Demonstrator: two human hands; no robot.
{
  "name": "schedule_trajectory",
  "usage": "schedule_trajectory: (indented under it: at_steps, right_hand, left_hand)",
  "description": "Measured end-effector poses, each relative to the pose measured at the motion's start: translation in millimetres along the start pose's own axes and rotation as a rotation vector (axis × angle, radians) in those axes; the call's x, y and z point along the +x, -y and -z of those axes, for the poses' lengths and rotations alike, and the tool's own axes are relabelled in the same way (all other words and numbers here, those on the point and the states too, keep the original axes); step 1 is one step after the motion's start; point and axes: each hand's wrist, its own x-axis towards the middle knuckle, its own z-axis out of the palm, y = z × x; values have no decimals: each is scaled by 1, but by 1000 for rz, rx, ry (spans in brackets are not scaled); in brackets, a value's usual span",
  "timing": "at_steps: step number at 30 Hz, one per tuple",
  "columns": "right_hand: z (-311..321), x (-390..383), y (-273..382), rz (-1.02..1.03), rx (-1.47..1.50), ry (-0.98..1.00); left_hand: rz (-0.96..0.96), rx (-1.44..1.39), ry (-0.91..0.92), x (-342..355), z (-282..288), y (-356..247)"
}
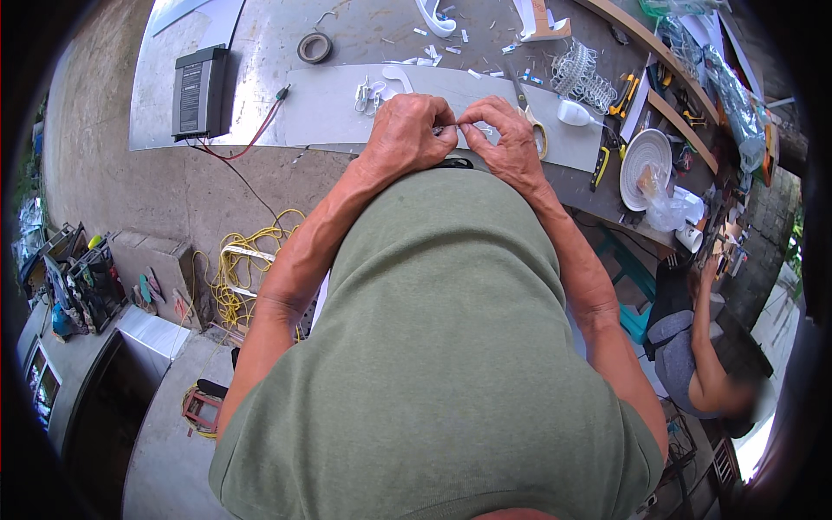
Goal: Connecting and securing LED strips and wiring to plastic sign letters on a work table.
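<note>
Both of my hands are brought together over the near edge of a grey sheet [329,104] on the worktable. My left hand [406,130] is closed, its thumb and forefinger pinching a thin, wire-like strand. The fingertips of my right hand [507,146] pinch the same strand from the other side. The strand is very fine, and the fingers cover most of it. Small white looped pieces [371,95] lie just beyond my left hand. Beside my right hand rest scissors with cream handles [541,139], blades pointing away.
A black power-supply box [199,94] with red and dark wires sits left, near a tape roll [314,48]. To the right are a white bottle [575,113], a chain of small modules [575,76], a yellow-black cutter [600,168] and a white disc [646,169]. Another person [693,355] works far right.
</note>
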Motion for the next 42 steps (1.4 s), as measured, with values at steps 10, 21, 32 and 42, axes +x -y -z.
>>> schedule_trajectory:
  at_steps: [10,21,32,42]
  right_hand:
    - [3,-2,-20,-348,459,206]
    - [21,-1,12,-165,178,108]
    - [28,4,10,82,202,128]
    - [26,6,7,359,-44,110]
  left_hand:
    - [-196,198,23,3,-3,-2]
    - [97,-412,138,-2,6,13]
    - [229,-837,273,-3,7,20]
    - [292,-819,399,2,10,22]
